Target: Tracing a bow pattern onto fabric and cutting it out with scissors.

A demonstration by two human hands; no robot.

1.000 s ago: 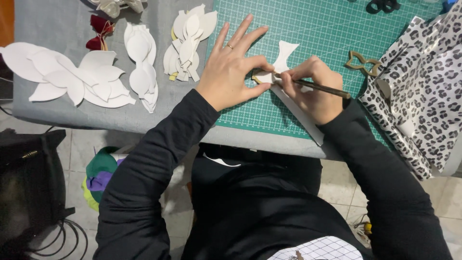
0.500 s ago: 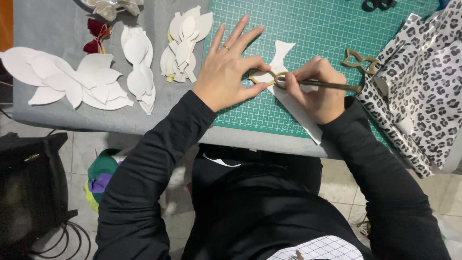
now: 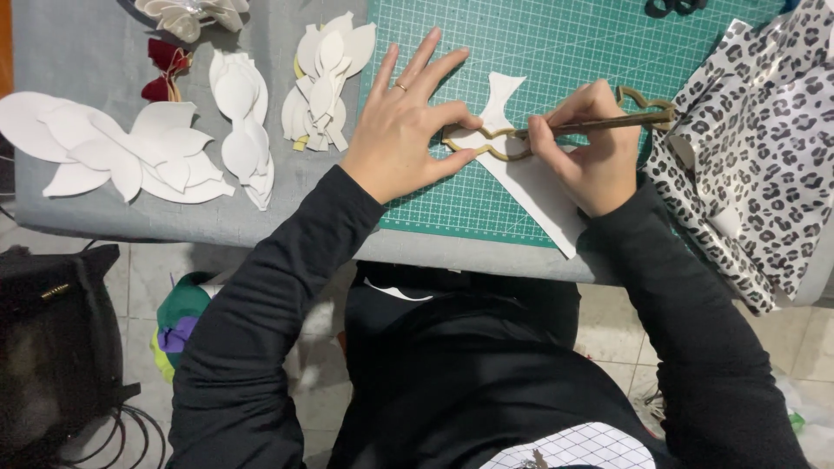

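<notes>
White foam sheet (image 3: pixel 530 187) on green mat (image 3: pixel 556 52): probably light, floppy. Your left hand (image 3: pixel 404 130) presses template (image 3: pixel 473 143) flat, fingers spread; right hand (image 3: pixel 591 152) pinches pen (image 3: pixel 599 124).

sleeves: long, black | top: black | left grip (image 3: pixel 404 130): ring on finger

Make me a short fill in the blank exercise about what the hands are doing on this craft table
The left hand presses a gold outline template onto a ____ sheet.
The right hand holds a ____.
The cutting mat is ____.
The patterned fabric lies ____ of the right hand.

Missing words: white; pencil; green; right
</notes>
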